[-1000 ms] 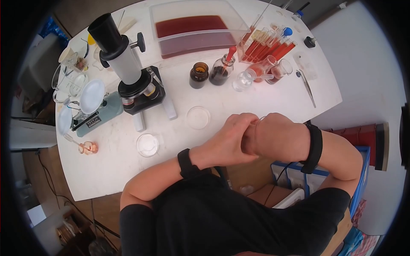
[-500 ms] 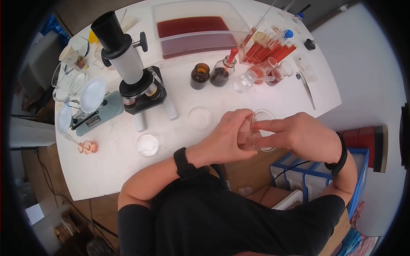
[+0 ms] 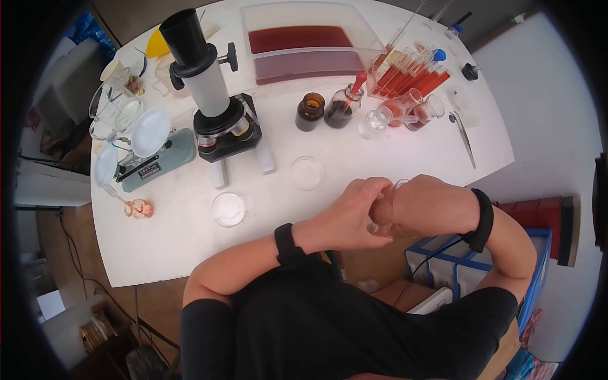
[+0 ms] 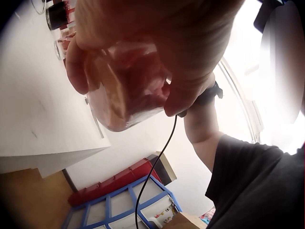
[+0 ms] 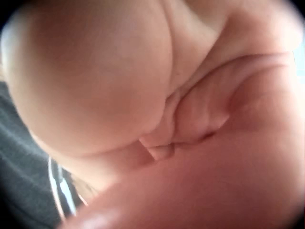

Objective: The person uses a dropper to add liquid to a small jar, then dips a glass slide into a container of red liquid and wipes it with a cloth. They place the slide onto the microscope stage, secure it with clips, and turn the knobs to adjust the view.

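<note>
White tabletop point(image 3: 164, 250) spreads around a black-and-white microscope point(image 3: 214, 95). Right of the microscope and nearer the person, a clear glass point(image 4: 114, 107) is held up by the table's near edge; its smooth wall catches pale glints, rounds off at the base and shows blurred reddish shapes through it. The left hand point(image 3: 351, 215) grips it, curled round its side. The right hand point(image 3: 437, 204) covers its mouth; how those fingers lie, I cannot tell. Two shallow dishes point(image 3: 307, 173) sit on the microscope's near side. Right of it stand a brown jar point(image 3: 310, 114) and a dark dropper bottle point(image 3: 341, 113), then red-filled tubes point(image 3: 411, 81). Left of it is a balance point(image 3: 164, 161).
</note>
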`<state>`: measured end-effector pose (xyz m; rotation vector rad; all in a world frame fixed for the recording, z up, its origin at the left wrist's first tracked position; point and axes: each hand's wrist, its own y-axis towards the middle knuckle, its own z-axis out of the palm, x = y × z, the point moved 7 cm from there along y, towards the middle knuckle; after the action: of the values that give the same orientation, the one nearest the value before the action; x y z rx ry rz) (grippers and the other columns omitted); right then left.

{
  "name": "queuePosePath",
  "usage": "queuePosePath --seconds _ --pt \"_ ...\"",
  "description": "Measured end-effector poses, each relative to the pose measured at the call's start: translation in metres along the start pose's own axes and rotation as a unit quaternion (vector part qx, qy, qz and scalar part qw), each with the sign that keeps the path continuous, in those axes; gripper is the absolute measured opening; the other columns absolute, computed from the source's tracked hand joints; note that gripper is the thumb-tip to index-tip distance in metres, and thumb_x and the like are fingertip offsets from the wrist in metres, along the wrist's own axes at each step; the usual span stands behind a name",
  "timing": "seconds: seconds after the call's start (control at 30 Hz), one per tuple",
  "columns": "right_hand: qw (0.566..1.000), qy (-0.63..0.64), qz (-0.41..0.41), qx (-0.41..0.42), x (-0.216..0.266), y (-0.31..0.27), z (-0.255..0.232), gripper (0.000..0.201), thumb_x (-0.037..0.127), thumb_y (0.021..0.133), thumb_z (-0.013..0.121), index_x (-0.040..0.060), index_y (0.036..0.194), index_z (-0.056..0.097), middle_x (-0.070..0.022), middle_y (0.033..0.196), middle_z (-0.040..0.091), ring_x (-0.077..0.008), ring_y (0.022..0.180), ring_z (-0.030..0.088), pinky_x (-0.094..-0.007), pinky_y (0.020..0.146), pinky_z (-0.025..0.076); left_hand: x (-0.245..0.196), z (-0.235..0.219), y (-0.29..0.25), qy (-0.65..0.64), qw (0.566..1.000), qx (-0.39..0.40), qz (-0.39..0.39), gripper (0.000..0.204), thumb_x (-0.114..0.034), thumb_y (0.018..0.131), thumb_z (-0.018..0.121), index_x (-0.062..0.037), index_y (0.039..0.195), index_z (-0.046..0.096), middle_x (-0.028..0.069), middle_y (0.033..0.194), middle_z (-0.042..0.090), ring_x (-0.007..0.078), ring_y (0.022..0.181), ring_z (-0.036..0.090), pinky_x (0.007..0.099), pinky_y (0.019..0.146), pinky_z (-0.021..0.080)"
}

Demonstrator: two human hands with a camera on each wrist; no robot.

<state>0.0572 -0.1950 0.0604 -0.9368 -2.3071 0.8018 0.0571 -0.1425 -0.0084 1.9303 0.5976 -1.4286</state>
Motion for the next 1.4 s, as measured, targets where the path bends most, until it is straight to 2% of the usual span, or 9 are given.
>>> queuePosePath --seconds 0.17,0.43,0.57,0.67,0.77,0.87,0.97,1.17,1.4 --pt "0.974 0.147 -0.018 -0.173 -0.012 -0.037 -0.025 0.021 0.013 0.076 0.063 0.0036 0.094 0.057 -0.0128 0.084 0.061 -0.0356 0.078 0.059 -0.0413 0.068 0.047 0.0 -0.014 0.0 0.043 0.998 -0.045 0.02 0.082 -0.021 0.06 0.081 -0.0045 0.128 0.038 0.017 0.118 0.048 0.0319 0.111 0.046 0.0401 0.093 0.04" --pt "0.931 0.193 -0.064 -0.303 -0.023 -0.047 -0.026 0.021 0.007 0.075 0.062 0.0016 0.094 0.056 -0.013 0.087 0.059 -0.0317 0.076 0.059 -0.036 0.067 0.047 0.004 -0.022 -0.004 0.047 0.998 -0.037 -0.03 0.085 -0.024 0.06 0.081 -0.0036 0.129 0.037 0.0181 0.12 0.047 0.0326 0.112 0.047 0.0399 0.095 0.04" --pt "0.952 0.244 0.012 -0.186 -0.018 -0.037 -0.022 0.022 0.009 0.076 0.066 0.0014 0.092 0.054 -0.0113 0.087 0.061 -0.0265 0.077 0.06 -0.033 0.066 0.047 0.002 -0.022 -0.004 0.073 0.996 -0.043 0.001 0.084 -0.024 0.06 0.081 -0.0033 0.129 0.037 0.018 0.119 0.047 0.0326 0.112 0.047 0.0401 0.095 0.04" --pt "0.969 0.222 -0.044 -0.1 -0.012 -0.027 -0.016 0.026 0.013 0.078 0.068 0.0013 0.097 0.055 -0.0118 0.089 0.062 -0.025 0.08 0.062 -0.032 0.066 0.047 -0.005 -0.021 -0.004 0.065 0.997 -0.024 0.02 0.078 -0.02 0.063 0.077 -0.001 0.126 0.037 0.0179 0.122 0.046 0.0362 0.113 0.042 0.0421 0.097 0.038" --pt "0.935 0.347 0.005 -0.064 -0.015 -0.025 -0.014 0.026 0.014 0.08 0.065 0.0034 0.101 0.054 -0.0151 0.084 0.061 -0.0324 0.079 0.061 -0.0368 0.068 0.047 0.001 -0.017 -0.004 0.045 0.999 -0.025 -0.005 0.083 -0.024 0.059 0.081 -0.0024 0.127 0.038 0.0177 0.119 0.048 0.0318 0.113 0.046 0.0392 0.096 0.039" --pt "0.961 0.214 -0.03 -0.172 -0.011 -0.029 -0.02 0.025 0.006 0.08 0.061 0.0043 0.103 0.055 -0.0136 0.088 0.061 -0.0328 0.083 0.061 -0.0375 0.07 0.048 0.0 -0.014 -0.005 0.034 0.999 -0.024 -0.014 0.083 -0.023 0.059 0.081 -0.0024 0.127 0.038 0.017 0.119 0.048 0.0313 0.113 0.047 0.0387 0.096 0.039" --pt "0.95 0.117 -0.073 -0.281 0.0 -0.031 -0.015 0.027 0.001 0.079 0.057 0.0045 0.106 0.055 -0.0129 0.093 0.061 -0.0328 0.086 0.06 -0.0391 0.073 0.048 0.003 -0.006 -0.007 0.01 1.0 -0.022 -0.018 0.083 -0.023 0.059 0.081 -0.0026 0.126 0.038 0.0159 0.118 0.049 0.0303 0.111 0.047 0.0381 0.095 0.039" --pt "0.915 0.212 -0.073 -0.335 -0.002 -0.03 -0.005 0.04 -0.005 0.073 0.061 0.0007 0.113 0.057 -0.0148 0.094 0.061 -0.0355 0.086 0.059 -0.0401 0.074 0.049 0.01 -0.002 -0.005 0.001 0.998 -0.017 -0.056 0.079 -0.022 0.059 0.081 -0.0028 0.124 0.039 0.0145 0.114 0.049 0.0293 0.107 0.049 0.0372 0.093 0.039" --pt "0.95 0.193 -0.046 -0.24 -0.005 -0.033 -0.007 0.032 -0.001 0.072 0.063 0.0062 0.103 0.059 -0.0128 0.092 0.058 -0.034 0.084 0.059 -0.04 0.071 0.049 -0.002 -0.001 -0.002 0.038 0.999 -0.022 0.009 0.08 -0.023 0.059 0.081 -0.0029 0.125 0.039 0.016 0.117 0.048 0.0316 0.11 0.046 0.0399 0.095 0.039"
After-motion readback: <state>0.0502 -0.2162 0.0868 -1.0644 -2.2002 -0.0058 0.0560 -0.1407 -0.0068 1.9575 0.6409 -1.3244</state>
